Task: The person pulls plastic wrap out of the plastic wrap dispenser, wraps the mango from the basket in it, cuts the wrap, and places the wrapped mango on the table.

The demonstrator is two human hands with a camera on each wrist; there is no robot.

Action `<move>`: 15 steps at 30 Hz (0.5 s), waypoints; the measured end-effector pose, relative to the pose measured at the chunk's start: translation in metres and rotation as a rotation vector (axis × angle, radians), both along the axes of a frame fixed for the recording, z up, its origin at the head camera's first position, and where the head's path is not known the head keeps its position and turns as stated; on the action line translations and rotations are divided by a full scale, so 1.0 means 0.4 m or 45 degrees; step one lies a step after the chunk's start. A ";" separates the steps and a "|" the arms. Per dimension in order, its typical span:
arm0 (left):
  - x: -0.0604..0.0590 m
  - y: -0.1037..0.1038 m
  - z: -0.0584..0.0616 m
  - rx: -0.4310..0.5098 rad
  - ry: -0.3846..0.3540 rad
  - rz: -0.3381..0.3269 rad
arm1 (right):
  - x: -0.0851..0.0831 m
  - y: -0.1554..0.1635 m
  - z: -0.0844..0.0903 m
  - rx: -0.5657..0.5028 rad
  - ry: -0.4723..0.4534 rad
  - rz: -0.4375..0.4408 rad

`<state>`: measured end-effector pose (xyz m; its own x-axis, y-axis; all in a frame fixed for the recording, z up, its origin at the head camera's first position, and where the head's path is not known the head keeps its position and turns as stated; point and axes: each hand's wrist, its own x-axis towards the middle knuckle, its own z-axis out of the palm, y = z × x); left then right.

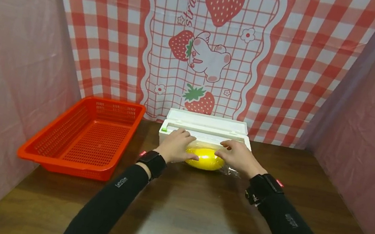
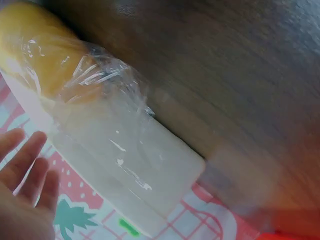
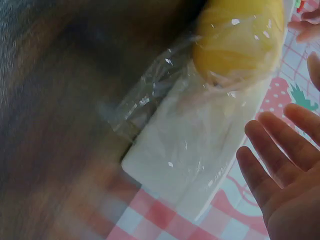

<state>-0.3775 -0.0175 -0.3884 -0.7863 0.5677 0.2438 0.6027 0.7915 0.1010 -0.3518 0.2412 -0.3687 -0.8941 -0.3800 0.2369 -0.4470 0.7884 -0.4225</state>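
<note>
A yellow oval fruit lies on the dark wooden table under clear cling film, right in front of a white film dispenser box with its lid up. My left hand rests on the fruit's left side and my right hand on its right side, fingers reaching toward the box. In the left wrist view the fingers are straight beside the film-covered fruit and box. The right wrist view shows straight fingers above the box and the wrapped fruit.
An orange mesh basket stands at the left of the table. A red checked strawberry cloth hangs behind the box, and pink sheets close off both sides.
</note>
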 end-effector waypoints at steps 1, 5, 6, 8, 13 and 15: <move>0.000 0.003 -0.003 -0.006 0.003 -0.003 | -0.001 -0.004 -0.005 0.016 0.002 0.013; 0.001 0.016 -0.014 -0.009 -0.027 -0.022 | -0.005 -0.019 -0.018 0.065 0.030 0.043; 0.001 0.018 -0.016 -0.008 -0.038 -0.024 | -0.005 -0.023 -0.020 0.073 0.033 0.048; 0.008 0.021 -0.015 -0.007 -0.059 -0.023 | -0.003 -0.031 -0.023 0.086 0.033 0.056; 0.017 0.026 -0.020 0.020 -0.098 -0.044 | 0.003 -0.042 -0.031 0.137 0.046 0.073; 0.016 0.029 -0.024 0.007 -0.081 -0.059 | 0.005 -0.043 -0.035 0.157 0.061 0.074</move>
<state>-0.3712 -0.0059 -0.3980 -0.7730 0.6028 0.1978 0.6312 0.7621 0.1445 -0.3498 0.2239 -0.3827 -0.8583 -0.4600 0.2273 -0.5111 0.8051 -0.3008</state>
